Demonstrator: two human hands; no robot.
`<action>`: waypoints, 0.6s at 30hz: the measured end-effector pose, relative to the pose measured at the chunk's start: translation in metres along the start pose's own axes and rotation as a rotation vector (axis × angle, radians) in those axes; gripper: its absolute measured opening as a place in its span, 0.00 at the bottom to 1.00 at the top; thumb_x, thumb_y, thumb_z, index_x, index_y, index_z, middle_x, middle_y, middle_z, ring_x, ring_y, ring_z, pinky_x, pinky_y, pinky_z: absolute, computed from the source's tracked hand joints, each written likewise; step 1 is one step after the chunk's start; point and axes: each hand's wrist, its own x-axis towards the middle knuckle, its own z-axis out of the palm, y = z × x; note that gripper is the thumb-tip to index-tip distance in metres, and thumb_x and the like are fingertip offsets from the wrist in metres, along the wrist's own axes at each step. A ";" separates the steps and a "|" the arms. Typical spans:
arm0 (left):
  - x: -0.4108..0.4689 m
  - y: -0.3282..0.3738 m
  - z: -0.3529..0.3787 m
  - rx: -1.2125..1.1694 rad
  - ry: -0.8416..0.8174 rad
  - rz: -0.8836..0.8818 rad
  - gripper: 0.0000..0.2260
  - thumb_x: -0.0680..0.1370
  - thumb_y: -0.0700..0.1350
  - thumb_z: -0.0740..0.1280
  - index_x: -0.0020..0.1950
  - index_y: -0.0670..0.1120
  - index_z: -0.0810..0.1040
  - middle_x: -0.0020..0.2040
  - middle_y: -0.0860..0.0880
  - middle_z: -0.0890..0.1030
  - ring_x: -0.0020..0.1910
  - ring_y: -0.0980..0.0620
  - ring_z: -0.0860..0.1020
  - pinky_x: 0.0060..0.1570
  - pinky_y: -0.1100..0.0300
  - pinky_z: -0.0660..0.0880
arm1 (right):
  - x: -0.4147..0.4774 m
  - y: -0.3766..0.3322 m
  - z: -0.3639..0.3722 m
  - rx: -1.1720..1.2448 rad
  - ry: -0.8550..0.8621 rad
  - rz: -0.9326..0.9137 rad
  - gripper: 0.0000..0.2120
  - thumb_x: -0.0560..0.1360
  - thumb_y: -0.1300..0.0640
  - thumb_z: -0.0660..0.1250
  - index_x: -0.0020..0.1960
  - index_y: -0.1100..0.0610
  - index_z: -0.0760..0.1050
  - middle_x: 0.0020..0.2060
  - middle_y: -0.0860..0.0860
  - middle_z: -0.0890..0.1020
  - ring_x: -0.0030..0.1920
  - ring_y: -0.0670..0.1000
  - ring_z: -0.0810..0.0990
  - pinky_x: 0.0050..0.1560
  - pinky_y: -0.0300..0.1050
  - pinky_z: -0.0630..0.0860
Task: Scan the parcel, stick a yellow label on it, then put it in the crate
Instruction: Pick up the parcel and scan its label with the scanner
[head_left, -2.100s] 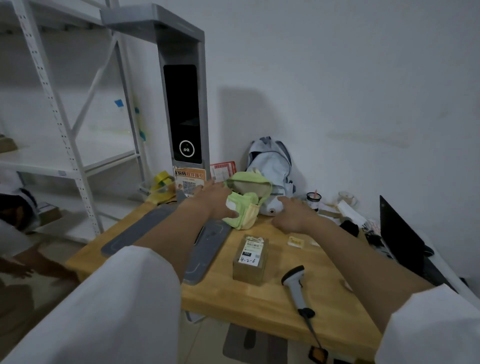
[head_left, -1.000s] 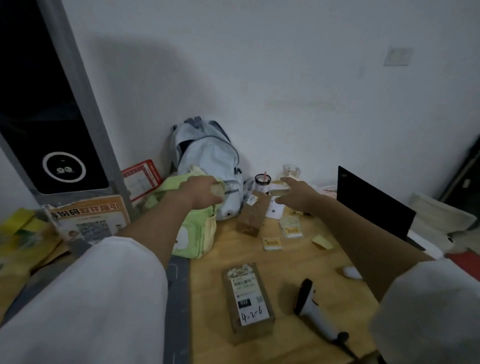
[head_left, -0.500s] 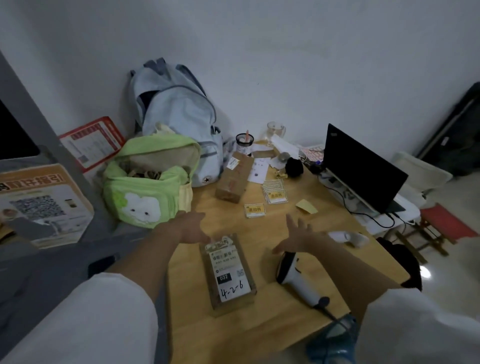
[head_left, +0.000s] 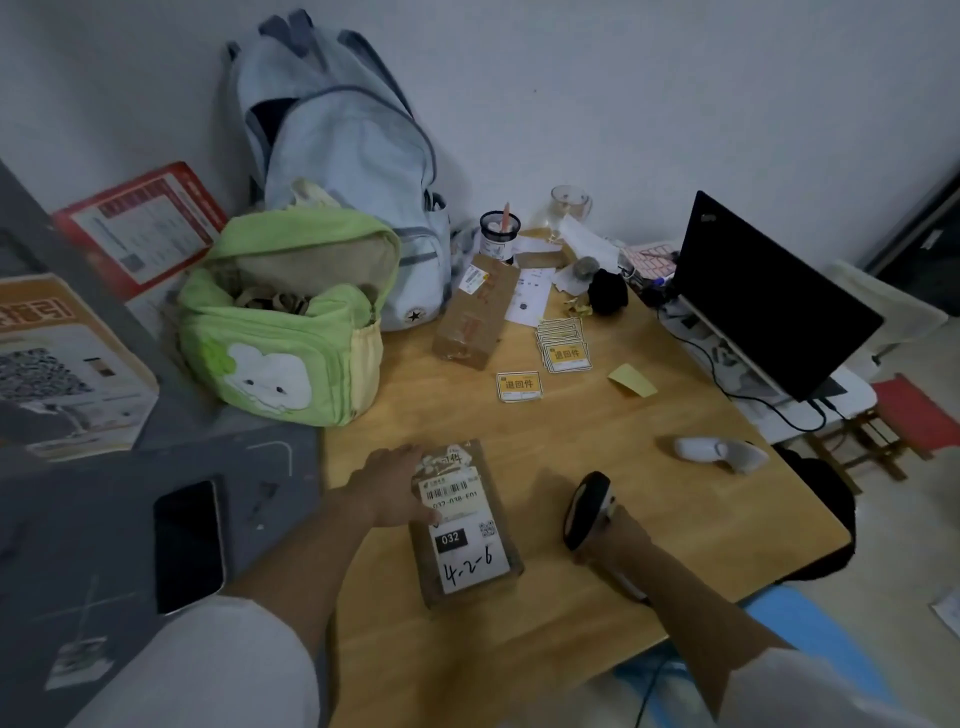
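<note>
Parcel (head_left: 464, 525) lies flat near the table's (head_left: 571, 426) front edge, label up, with the left hand (head_left: 390, 488) laid loosely open on its left side to steady it. Just to its right, the right hand (head_left: 615, 535) is wrapped around the scanner (head_left: 587, 506). Scanning looks to be in hand; next the scanner head must aim at the barcode. Yellow labels (head_left: 566, 345) wait further back.

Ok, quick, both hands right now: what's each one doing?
Left hand: open, resting flat on the parcel, not lifting it.
Right hand: closed around the handle of the barcode scanner.
</note>
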 end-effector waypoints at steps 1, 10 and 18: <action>-0.001 0.000 0.003 -0.008 -0.010 -0.008 0.48 0.60 0.60 0.76 0.75 0.49 0.59 0.74 0.49 0.66 0.72 0.43 0.64 0.68 0.45 0.66 | 0.004 0.004 0.004 0.014 0.029 -0.006 0.39 0.66 0.50 0.74 0.71 0.62 0.64 0.64 0.59 0.74 0.62 0.59 0.75 0.55 0.47 0.77; -0.008 -0.009 0.016 -0.125 -0.035 -0.026 0.61 0.59 0.53 0.81 0.79 0.46 0.42 0.80 0.48 0.41 0.79 0.48 0.47 0.77 0.50 0.52 | -0.022 0.002 0.008 0.070 0.121 -0.078 0.17 0.77 0.52 0.62 0.62 0.58 0.71 0.53 0.56 0.77 0.48 0.53 0.78 0.44 0.46 0.76; -0.029 -0.003 0.021 -0.158 -0.015 -0.023 0.60 0.61 0.53 0.79 0.78 0.48 0.38 0.79 0.50 0.37 0.79 0.50 0.48 0.76 0.54 0.56 | -0.070 -0.052 -0.012 0.530 0.149 -0.187 0.09 0.71 0.55 0.70 0.38 0.59 0.74 0.35 0.59 0.77 0.36 0.54 0.75 0.38 0.47 0.69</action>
